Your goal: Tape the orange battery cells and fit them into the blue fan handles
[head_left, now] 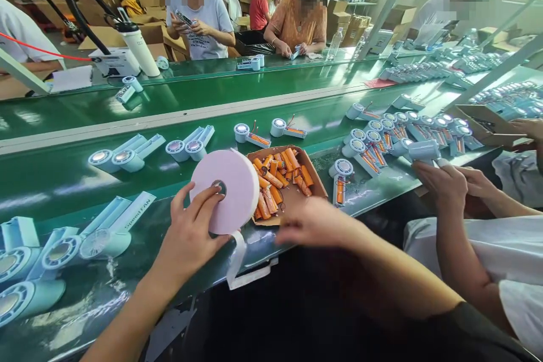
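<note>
A wide roll of pale tape (231, 192) stands on edge, gripped by my left hand (190, 232), with fingers over its core and thumb underneath. From its lower side a loose strip (238, 254) hangs over the bench edge. My right hand (309, 222) is smeared by motion, in front of a shallow cardboard tray (320, 184). Its fingers cannot be made out clearly, nor whether it holds anything. Orange battery cells (271, 181) with thin wires lie heaped in the tray. A light-blue fan body (340, 175) with an orange cell in its handle lies right of the tray.
Several light-blue fan housings (106, 237) lie on the green bench at left. More with orange cells (377, 136) are clustered at right, beside a co-worker's hands (445, 181). Behind runs a green conveyor (254, 90) with a pale rail; other people stand across it.
</note>
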`<action>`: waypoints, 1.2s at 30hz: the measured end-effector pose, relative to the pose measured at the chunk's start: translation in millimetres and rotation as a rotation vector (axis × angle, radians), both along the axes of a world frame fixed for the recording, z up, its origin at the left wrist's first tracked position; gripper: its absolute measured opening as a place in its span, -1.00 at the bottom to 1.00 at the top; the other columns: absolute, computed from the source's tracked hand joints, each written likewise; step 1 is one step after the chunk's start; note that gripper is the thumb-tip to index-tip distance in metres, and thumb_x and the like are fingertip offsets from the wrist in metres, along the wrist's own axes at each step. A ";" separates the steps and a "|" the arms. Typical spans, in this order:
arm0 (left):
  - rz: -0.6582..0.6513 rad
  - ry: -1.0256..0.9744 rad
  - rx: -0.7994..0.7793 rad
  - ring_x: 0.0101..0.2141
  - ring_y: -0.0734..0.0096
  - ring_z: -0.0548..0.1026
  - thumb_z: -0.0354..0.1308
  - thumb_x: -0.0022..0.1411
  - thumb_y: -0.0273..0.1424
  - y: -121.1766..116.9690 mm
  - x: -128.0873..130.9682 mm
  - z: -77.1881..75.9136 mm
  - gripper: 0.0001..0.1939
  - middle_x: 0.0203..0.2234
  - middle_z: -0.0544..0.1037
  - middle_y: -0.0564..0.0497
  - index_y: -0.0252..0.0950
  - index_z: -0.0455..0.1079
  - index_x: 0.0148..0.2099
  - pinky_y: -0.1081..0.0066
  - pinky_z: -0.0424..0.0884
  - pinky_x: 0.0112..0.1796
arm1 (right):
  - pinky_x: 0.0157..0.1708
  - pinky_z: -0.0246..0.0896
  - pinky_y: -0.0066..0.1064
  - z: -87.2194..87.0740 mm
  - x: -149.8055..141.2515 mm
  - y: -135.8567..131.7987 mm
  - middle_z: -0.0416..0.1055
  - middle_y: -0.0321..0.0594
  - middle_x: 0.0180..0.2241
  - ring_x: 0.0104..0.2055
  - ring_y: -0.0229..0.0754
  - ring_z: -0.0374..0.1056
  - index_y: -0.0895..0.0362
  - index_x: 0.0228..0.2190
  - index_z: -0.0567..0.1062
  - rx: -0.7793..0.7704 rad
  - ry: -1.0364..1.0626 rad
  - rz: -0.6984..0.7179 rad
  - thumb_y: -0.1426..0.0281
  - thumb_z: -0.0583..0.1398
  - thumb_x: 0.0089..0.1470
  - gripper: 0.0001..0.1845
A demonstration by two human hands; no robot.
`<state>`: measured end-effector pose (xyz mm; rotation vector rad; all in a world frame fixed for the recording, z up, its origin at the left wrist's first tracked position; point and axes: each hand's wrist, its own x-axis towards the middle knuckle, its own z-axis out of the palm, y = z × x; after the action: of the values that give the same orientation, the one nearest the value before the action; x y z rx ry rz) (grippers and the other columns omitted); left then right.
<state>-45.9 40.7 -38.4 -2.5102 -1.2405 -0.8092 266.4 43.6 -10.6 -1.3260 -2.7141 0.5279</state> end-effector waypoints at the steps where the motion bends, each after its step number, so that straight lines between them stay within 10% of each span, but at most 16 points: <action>1: 0.018 -0.017 -0.009 0.32 -0.35 0.25 0.39 0.25 -0.22 -6.3 1.3 -3.7 -0.37 0.17 0.53 -0.27 -0.30 0.32 0.27 -0.25 0.33 0.27 | -0.38 0.23 -0.40 -0.6 3.2 14.2 0.67 -0.18 -0.30 -0.26 -0.11 0.55 0.03 -0.30 0.70 0.066 -0.115 -0.191 0.06 0.28 0.32 -0.66; 3: 0.045 -0.052 -0.020 0.31 -0.35 0.25 0.40 0.25 -0.21 -15.5 5.5 -9.9 -0.37 0.17 0.53 -0.27 -0.29 0.31 0.27 -0.25 0.35 0.25 | -0.22 0.35 -0.32 -5.1 10.8 42.5 0.64 0.05 -0.07 -0.02 0.06 0.54 0.14 -0.12 0.68 0.172 -0.302 -0.419 0.12 0.28 0.32 -0.65; 6: 0.060 -0.086 -0.036 0.32 -0.32 0.25 0.40 0.25 -0.21 -23.0 11.6 -16.1 -0.37 0.17 0.53 -0.26 -0.27 0.30 0.27 -0.24 0.36 0.25 | 0.02 0.41 -0.18 -16.2 22.6 66.9 0.59 0.10 0.02 0.15 0.17 0.47 0.18 -0.12 0.69 0.202 -0.297 -0.399 0.30 0.34 0.24 -0.75; 16: -0.023 -0.030 -0.079 0.29 -0.35 0.26 0.45 0.13 -0.38 -35.2 22.1 -28.2 -0.31 0.17 0.53 -0.29 -0.33 0.30 0.26 -0.23 0.40 0.23 | -0.01 0.54 -0.11 -17.4 37.5 30.6 0.69 -0.17 -0.13 -0.08 -0.02 0.61 0.04 -0.07 0.66 -0.141 1.238 -0.519 0.13 0.53 -0.06 -0.48; 36: -0.072 -0.010 -0.107 0.32 -0.30 0.26 0.38 0.07 -0.57 -44.3 34.5 -21.4 -0.27 0.18 0.56 -0.25 -0.28 0.34 0.29 -0.21 0.44 0.24 | -0.16 0.50 -0.23 5.7 1.4 -8.1 0.51 -0.23 0.07 -0.06 -0.10 0.47 -0.12 0.06 0.51 -0.660 1.581 -0.580 0.29 0.29 0.15 -0.59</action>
<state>-11.4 -3.6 -59.8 -2.6522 -1.2338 -0.7925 267.8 35.5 -5.0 -0.9052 -0.8585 1.5328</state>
